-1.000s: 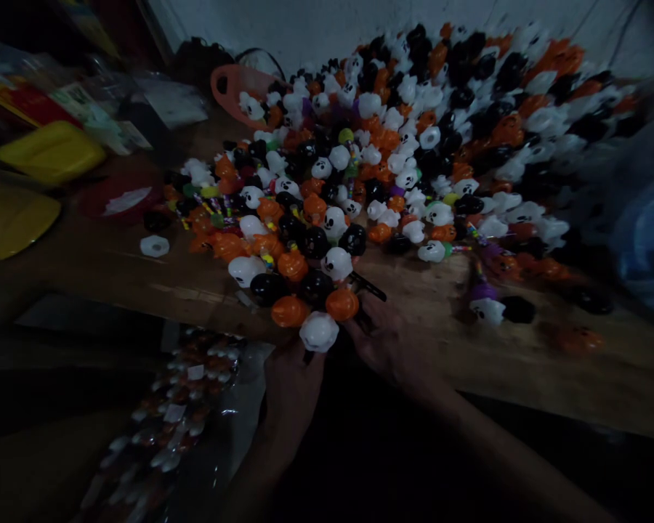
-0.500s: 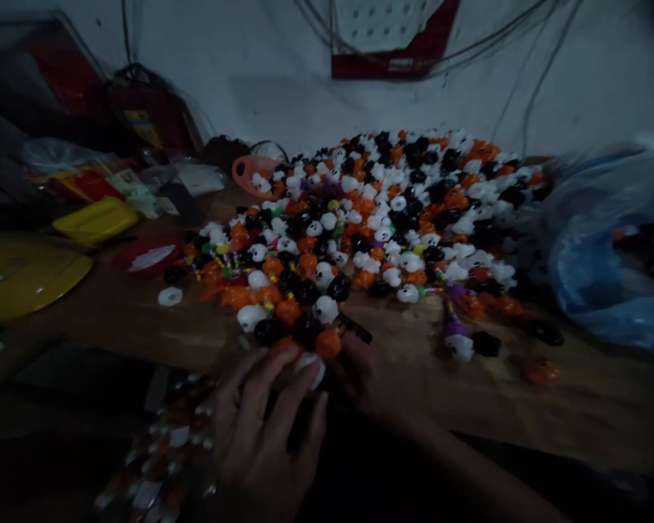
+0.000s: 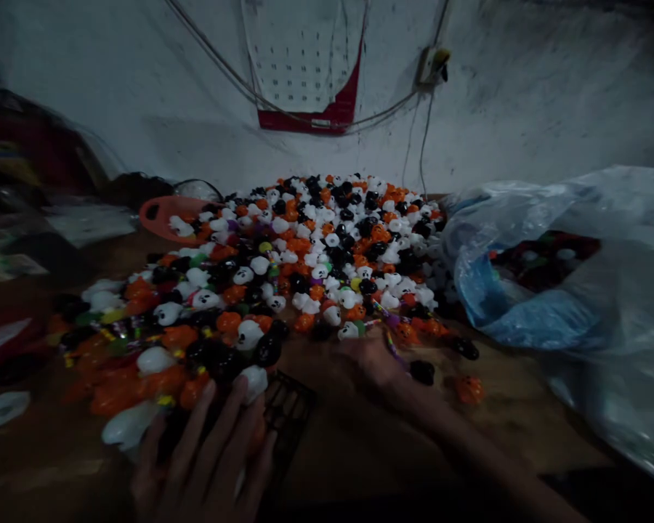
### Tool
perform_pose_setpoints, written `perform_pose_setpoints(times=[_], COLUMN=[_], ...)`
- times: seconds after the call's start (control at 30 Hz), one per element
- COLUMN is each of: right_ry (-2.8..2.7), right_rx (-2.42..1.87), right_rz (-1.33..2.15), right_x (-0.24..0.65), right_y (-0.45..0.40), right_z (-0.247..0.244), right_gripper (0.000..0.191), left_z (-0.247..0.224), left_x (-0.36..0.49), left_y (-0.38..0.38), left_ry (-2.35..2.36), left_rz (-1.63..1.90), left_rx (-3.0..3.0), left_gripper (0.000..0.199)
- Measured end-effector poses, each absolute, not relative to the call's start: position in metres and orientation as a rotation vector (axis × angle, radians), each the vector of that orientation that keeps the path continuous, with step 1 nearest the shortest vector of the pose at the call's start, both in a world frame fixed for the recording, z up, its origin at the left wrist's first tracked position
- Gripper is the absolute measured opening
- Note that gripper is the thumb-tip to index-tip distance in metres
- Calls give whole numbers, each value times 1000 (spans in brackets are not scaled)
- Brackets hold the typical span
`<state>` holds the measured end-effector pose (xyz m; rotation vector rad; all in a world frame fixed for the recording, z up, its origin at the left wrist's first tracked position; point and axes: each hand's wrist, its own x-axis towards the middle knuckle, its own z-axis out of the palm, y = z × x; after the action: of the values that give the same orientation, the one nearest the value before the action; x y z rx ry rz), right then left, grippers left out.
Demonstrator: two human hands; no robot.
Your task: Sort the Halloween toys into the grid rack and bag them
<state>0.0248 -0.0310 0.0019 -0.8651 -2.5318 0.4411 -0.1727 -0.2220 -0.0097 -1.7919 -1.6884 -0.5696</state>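
Observation:
My left hand (image 3: 212, 450) lies at the lower left with its fingers apart, spread over small plastic pieces. A white piece (image 3: 255, 383) shows by its fingertips. Beside those fingers, a black grid tray (image 3: 291, 407) lies on the table, partly covered by the hand. My right hand (image 3: 373, 359) is low over the table, right of the tray, blurred, its fingers hidden. Just ahead of it lies a white ghost-shaped piece (image 3: 349, 330) with a green part. A thin tube with a purple part (image 3: 395, 349) shows at the hand's far side; whether the hand touches it is unclear.
A large heap of white, black and orange pieces (image 3: 332, 240) covers the table (image 3: 360, 450) back to the wall. An orange basket (image 3: 166, 218) stands at the left, a plastic bag (image 3: 523, 312) at the right. A black piece (image 3: 422, 372) and an orange pumpkin (image 3: 469, 389) lie loose.
The view has turned right. My right hand has left my left hand's side and reached rightward to the loose pieces. My left hand stays over its pieces; more of the black tray shows.

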Motion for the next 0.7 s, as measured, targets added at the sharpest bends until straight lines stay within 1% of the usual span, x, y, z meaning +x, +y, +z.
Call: perform_pose_setpoints(times=[0.13,0.27,0.4,0.47,0.53,0.6,0.7], right_ry=[-2632,-2734,-2777,-2715,-2633,-2548,-2445], right_rx=[-1116,-1132,-1021,-972,-905,-843,-794], right_rz=[267,198,257,365,529,654,716], right_x=[59,60,53,47,39,28,14], right_y=[31,48,25,3,-22,-47,-79], right_z=[5,2,4,-1,-9,-18,-21], right_gripper=[20,17,12,10,7,8,13], left_z=[-9,-7,3,12,23,32,37], left_x=[-174,-177,-169,-161,-153,-147,-144], left_y=[-213,-206,-210,-215,-219,-222,-223], left_ry=[-1660,-1734,-1788,-1877,-1968,-1993,-1995], left_rz=[-616,-642,-648,-699,-835,-922,-836], left_rx=[-1865,-1843,-1832,-1865,-1866,-1780,-1742], left_gripper=[52,51,45,45,45,45,39])
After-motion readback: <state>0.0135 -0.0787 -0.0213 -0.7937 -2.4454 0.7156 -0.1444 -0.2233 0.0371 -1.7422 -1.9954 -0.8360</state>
